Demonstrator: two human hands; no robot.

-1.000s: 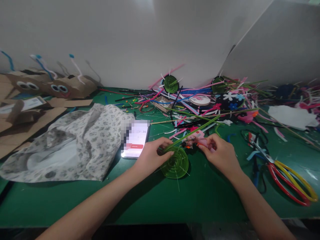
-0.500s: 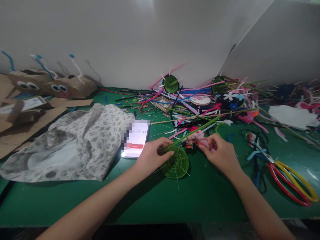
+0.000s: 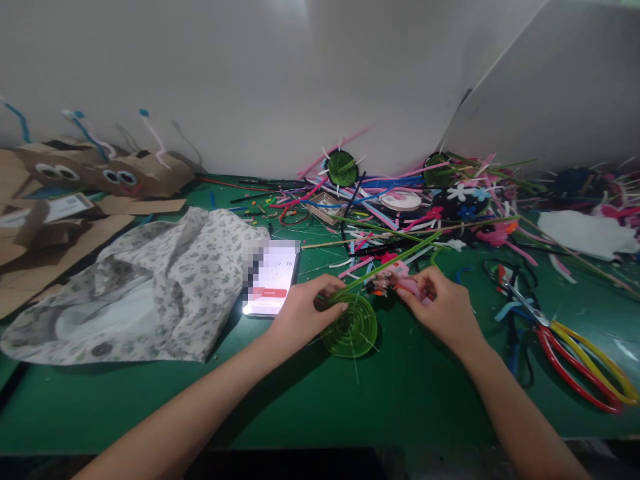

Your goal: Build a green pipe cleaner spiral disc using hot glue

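My left hand (image 3: pixel 305 310) pinches the upper left edge of a flat green spiral disc (image 3: pixel 353 329) that lies on the green mat. A long green strip (image 3: pixel 395 261) runs from that pinch up and to the right. My right hand (image 3: pixel 443 307) is closed around a small pink object (image 3: pixel 409 285), whose orange and dark tip (image 3: pixel 377 287) points toward the disc. The two hands sit close together, with the disc between and below them.
A lit phone (image 3: pixel 271 279) lies just left of my left hand, beside a patterned cloth (image 3: pixel 145 293). Red and yellow scissors (image 3: pixel 580 353) lie at the right. A heap of coloured strips (image 3: pixel 400 200) fills the back. Cardboard figures with eyes (image 3: pixel 100 175) stand far left.
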